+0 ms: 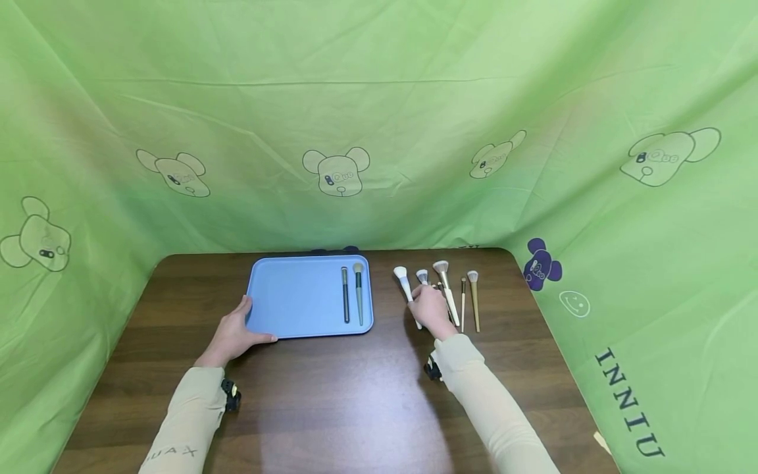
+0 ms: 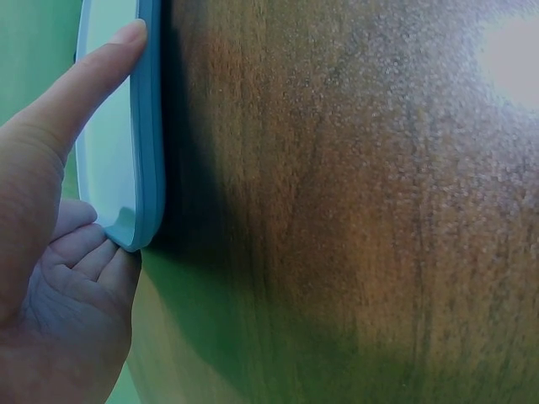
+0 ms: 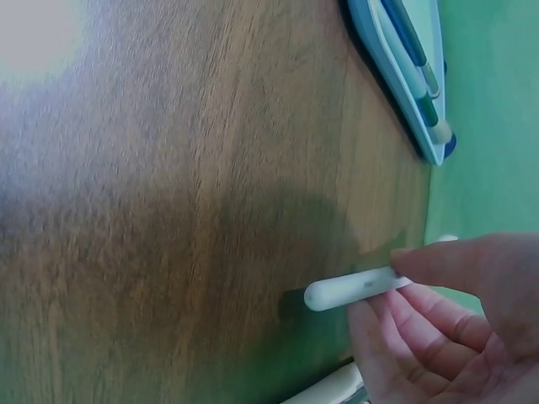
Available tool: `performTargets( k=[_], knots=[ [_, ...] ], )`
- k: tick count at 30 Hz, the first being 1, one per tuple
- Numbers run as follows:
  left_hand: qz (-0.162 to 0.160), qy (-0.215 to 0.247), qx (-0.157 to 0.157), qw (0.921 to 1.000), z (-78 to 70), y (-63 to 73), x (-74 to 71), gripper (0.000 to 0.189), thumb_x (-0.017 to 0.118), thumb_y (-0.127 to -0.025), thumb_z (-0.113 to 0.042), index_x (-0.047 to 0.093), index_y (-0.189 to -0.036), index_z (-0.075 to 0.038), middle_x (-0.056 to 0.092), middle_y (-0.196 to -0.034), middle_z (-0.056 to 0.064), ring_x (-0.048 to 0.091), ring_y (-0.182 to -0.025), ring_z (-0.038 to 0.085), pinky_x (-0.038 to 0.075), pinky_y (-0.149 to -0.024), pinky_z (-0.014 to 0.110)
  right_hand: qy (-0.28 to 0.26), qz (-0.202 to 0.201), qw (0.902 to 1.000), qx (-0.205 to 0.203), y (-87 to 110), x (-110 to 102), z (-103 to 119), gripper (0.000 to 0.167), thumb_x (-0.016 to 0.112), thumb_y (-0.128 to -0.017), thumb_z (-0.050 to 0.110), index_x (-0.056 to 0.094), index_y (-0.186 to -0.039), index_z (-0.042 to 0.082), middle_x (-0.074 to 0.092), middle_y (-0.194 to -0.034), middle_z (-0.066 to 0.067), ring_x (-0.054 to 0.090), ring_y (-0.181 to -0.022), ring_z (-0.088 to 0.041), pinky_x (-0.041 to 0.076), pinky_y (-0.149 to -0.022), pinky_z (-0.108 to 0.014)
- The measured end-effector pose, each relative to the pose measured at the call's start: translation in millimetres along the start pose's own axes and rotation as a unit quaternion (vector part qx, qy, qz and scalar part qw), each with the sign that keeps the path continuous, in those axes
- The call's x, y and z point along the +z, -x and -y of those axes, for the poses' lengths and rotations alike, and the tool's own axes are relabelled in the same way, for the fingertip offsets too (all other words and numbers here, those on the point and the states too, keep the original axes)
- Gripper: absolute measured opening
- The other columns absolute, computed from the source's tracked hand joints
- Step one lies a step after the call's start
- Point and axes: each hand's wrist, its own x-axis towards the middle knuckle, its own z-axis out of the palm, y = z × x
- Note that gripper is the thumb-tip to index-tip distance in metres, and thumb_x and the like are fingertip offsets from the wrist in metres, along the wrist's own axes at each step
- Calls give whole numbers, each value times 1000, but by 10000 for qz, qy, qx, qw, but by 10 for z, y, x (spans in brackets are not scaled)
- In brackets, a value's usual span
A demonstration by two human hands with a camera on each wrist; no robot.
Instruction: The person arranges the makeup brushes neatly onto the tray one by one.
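My left hand point(image 1: 232, 334) holds the near left corner of a blue tray point(image 1: 284, 296), its thumb over the rim in the left wrist view. Two dark-handled makeup brushes lie side by side in the tray's right part: a slim one point(image 1: 346, 296) and one with a fuller head point(image 1: 358, 296). To the right of the tray, my right hand point(image 1: 431, 308) pinches a white makeup brush point(image 3: 358, 288) between thumb and fingers, its bristles pointing away from me. That brush appears slightly raised in the right wrist view. Part of its handle is hidden by the fingers.
Several more brushes lie right of the held one, among them a white-handled brush point(image 1: 448, 296), a thin brush point(image 1: 463, 306) and a tan-handled brush point(image 1: 475, 303). My hand partly covers a brush with a grey-white head point(image 1: 422, 275). Green cloth point(image 1: 379, 118) hangs around the wooden table point(image 1: 331, 401).
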Motion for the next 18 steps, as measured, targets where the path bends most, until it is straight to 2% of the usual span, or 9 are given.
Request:
performTargets(
  k=[5, 13, 18],
  knots=[
    [-29, 9, 14, 10000, 9, -11, -1, 123, 90, -76, -41, 15, -154, 17, 11, -160, 37, 18, -146, 52, 26, -114, 61, -374, 201, 9989, 204, 11, 16, 32, 13, 77, -85, 9, 73, -96, 4, 73, -82, -5, 69, -81, -27, 54, -78, -45],
    [-25, 2, 0, 10000, 12, -17, -2, 123, 90, -76, -41, 15, -154, 17, 11, -160, 37, 19, -145, 53, 26, -114, 61, -583, 237, 9980, 97, 17, 40, 122, 16, 78, -86, 10, 72, -99, 3, 75, -84, -5, 70, -84, -26, 53, -81, -43],
    [-5, -36, -7, 10000, 7, -20, -5, 123, 90, -76, -42, 15, -154, 17, 11, -160, 37, 19, -145, 53, 27, -113, 62, -726, 301, 9969, 49, 36, 69, 186, 18, 74, -90, 8, 69, -104, -1, 75, -87, -10, 71, -83, -28, 54, -80, -43]
  ],
)
